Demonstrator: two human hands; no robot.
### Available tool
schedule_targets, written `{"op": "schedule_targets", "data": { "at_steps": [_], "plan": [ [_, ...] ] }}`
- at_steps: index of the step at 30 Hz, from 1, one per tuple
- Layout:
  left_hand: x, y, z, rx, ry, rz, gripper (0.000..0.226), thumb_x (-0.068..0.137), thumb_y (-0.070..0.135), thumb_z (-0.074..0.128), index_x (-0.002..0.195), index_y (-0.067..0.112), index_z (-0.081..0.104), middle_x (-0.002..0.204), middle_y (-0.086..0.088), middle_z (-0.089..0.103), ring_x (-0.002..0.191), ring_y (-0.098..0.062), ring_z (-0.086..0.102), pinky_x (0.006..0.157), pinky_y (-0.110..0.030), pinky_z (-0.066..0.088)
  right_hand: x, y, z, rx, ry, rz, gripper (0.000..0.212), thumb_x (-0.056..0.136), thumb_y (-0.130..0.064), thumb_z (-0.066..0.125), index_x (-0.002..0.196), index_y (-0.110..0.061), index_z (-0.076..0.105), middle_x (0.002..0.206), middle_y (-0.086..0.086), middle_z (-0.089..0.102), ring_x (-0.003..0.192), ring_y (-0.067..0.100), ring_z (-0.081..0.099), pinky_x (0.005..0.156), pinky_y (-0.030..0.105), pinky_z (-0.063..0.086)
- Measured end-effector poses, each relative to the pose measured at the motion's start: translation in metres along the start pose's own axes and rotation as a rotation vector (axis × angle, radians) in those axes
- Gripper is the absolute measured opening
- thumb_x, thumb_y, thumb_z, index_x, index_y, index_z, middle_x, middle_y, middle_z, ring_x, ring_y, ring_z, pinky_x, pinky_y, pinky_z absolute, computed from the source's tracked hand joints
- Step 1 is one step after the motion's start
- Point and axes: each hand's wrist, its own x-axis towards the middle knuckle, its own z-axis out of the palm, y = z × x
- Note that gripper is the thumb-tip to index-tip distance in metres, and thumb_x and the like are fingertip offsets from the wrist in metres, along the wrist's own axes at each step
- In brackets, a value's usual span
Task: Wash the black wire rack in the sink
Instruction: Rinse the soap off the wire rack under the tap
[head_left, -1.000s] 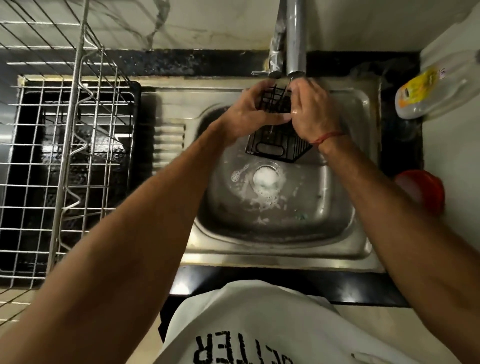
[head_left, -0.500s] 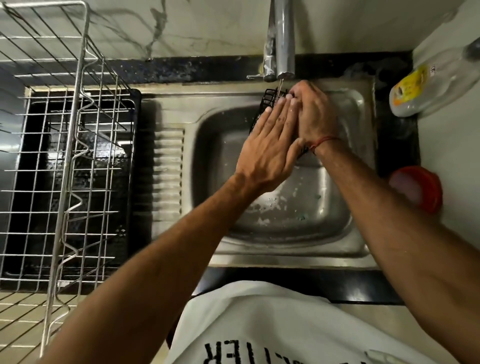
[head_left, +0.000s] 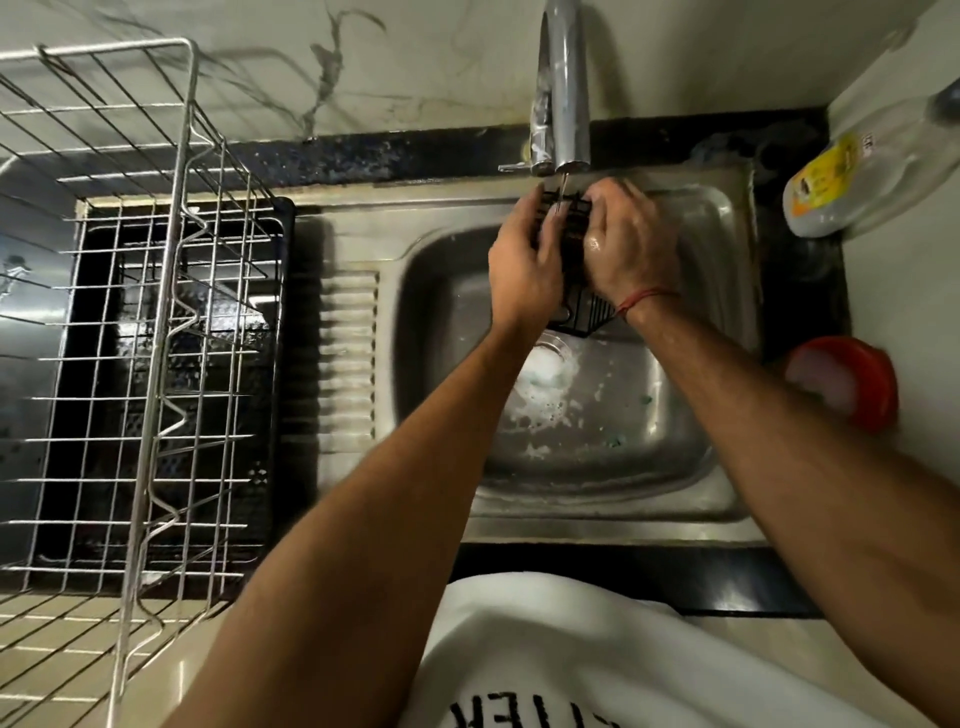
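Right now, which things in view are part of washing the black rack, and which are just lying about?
In the job: black wire rack, left hand and right hand both keeping a grip on it, tap running thinly onto it, sink.

Lying about: steel dish rack, clear bottle, red tub.

There is only one view, from a wide-angle camera on the person's head. It looks steeply down and forward, close above the sink (head_left: 727, 499), which fills the centre; the faucet (head_left: 563, 104) stands at top centre.
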Motion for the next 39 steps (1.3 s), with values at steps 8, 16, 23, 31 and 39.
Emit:
{"op": "schedule_targets", "data": {
  "at_steps": [8, 16, 23, 31, 39],
  "plan": [
    [-0.027, 0.009, 0.016, -0.24, -0.084, -0.097, 0.052, 0.116, 0.041, 0.041, 0.161, 0.017, 0.049, 0.155, 0.002, 0.058, 0.141, -0.007, 0.056, 0.118, -0.032, 0.048, -0.001, 0.024, -0.01, 0.085, 0.018, 0.044, 0.03, 0.103, -0.021, 0.04, 0.105, -0.013, 0.069, 0.102, 0.008, 0.073, 0.093, 0.028, 0.066, 0.078, 0.036, 0.049],
    [-0.025, -0.007, 0.022, -0.274, -0.127, -0.255, 0.071, 0.101, 0.075, 0.049, 0.151, 0.027, 0.061, 0.146, 0.004, 0.067, 0.136, -0.013, 0.063, 0.118, -0.049, 0.051, -0.012, 0.031, -0.017, 0.094, 0.068, 0.052, 0.027, 0.103, -0.019, 0.043, 0.1, -0.011, 0.069, 0.094, 0.009, 0.073, 0.087, 0.028, 0.065, 0.076, 0.036, 0.046],
    [-0.005, 0.002, -0.002, -0.177, -0.298, -0.361, 0.054, 0.121, 0.044, 0.02, 0.154, 0.019, 0.054, 0.121, 0.009, 0.066, 0.106, 0.003, 0.059, 0.093, -0.012, 0.055, -0.019, 0.024, -0.021, 0.085, 0.067, 0.02, 0.026, 0.105, -0.021, 0.044, 0.1, -0.011, 0.068, 0.096, 0.008, 0.071, 0.088, 0.024, 0.061, 0.079, 0.03, 0.04],
    [0.017, -0.079, 0.025, -0.384, -0.112, -0.686, 0.082, 0.079, 0.074, 0.069, 0.151, 0.035, 0.057, 0.159, -0.003, 0.053, 0.141, -0.029, 0.054, 0.115, -0.052, 0.045, -0.041, 0.02, -0.022, 0.184, 0.025, 0.035, 0.025, 0.107, -0.023, 0.045, 0.107, -0.012, 0.067, 0.1, 0.004, 0.069, 0.094, 0.021, 0.059, 0.085, 0.041, 0.051],
    [-0.016, -0.018, -0.006, -0.772, 0.227, -1.042, 0.035, 0.106, 0.033, 0.072, 0.125, 0.004, 0.069, 0.112, -0.016, 0.079, 0.089, -0.025, 0.079, 0.049, -0.036, 0.063, -0.08, -0.006, -0.033, 0.191, -0.057, -0.155, 0.021, 0.106, -0.021, 0.051, 0.118, -0.009, 0.063, 0.111, 0.007, 0.061, 0.103, 0.025, 0.056, 0.088, 0.047, 0.049]
  ]
}}
